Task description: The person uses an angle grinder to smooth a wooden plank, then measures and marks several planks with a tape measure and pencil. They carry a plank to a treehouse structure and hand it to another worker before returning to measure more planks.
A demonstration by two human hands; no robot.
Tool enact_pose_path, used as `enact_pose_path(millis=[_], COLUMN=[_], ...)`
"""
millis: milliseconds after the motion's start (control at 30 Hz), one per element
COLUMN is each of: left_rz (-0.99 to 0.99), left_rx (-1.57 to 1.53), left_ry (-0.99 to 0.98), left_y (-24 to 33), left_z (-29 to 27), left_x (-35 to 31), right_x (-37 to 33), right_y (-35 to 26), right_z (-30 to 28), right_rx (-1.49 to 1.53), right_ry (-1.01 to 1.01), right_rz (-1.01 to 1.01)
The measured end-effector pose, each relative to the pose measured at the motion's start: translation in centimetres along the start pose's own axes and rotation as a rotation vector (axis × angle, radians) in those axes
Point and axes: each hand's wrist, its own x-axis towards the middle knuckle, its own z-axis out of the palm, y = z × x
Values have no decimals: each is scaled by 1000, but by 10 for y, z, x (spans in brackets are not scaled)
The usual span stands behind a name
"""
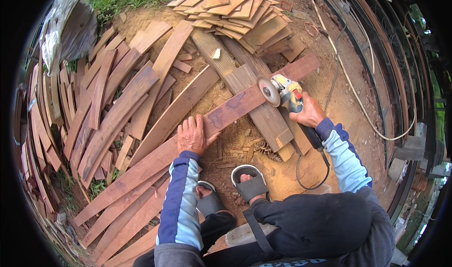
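My right hand is wrapped round the body of an angle grinder, its black cord end pointing down toward me. The grinder's round disc stands over a long reddish-brown board, at or very near its surface; whether it touches I cannot tell. The board runs from lower left to upper right across a thick plank. My left hand presses on the board to the left of the disc, the thumb stretched out and the fingers over its far edge.
Many loose boards lie in a heap at left. Stacked short cut pieces stand at the far side. The grinder's cord loops near my right forearm, and a pale hose curves along the right. My sandalled feet are close below the board.
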Motion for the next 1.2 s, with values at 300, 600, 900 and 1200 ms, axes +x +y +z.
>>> enact_pose_path(millis=[300,600,900,1200], left_rz=[8,-15,7,3], left_rx=[-3,-16,-8,-2], left_ry=[11,-54,1,2], left_y=[-1,1,-1,0], left_z=[2,-2,3,1], left_x=[0,1,1,1], right_x=[5,9,13,15], right_y=[-4,0,0,-4], right_z=[-2,1,1,-1], right_rx=[-2,-4,15,3], right_ry=[-4,27,24,24], right_rz=[13,9,12,15])
